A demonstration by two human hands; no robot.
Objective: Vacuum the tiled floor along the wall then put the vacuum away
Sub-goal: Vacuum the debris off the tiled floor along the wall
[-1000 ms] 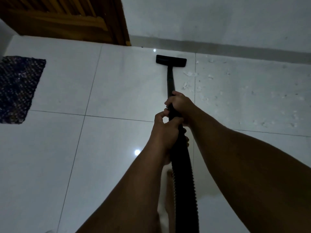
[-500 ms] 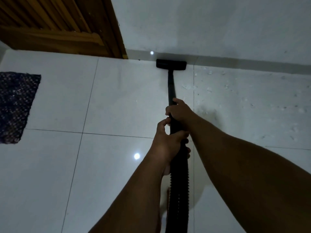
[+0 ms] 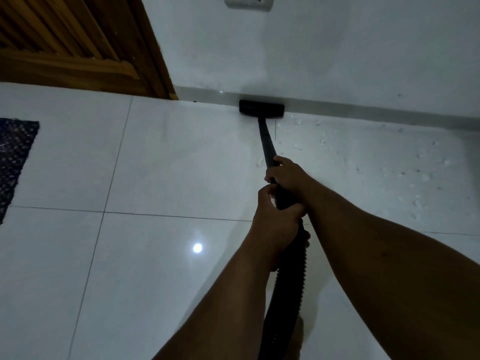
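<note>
Both hands clasp the black vacuum wand (image 3: 267,144), right hand (image 3: 287,175) ahead of left hand (image 3: 275,222). The wand's long axis runs away from the grip toward the wall, its nozzle (image 3: 261,109) touching the baseboard (image 3: 363,110), the ribbed hose (image 3: 288,294) trailing behind.

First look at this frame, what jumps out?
The black vacuum floor nozzle pressed against the pale baseboard at top centre, its black wand gripped by both hands: right hand ahead, left hand behind it, where the ribbed black hose begins. White crumbs of debris litter the glossy white tiles right of the wand. A brown slatted wooden door fills the upper left.
</note>
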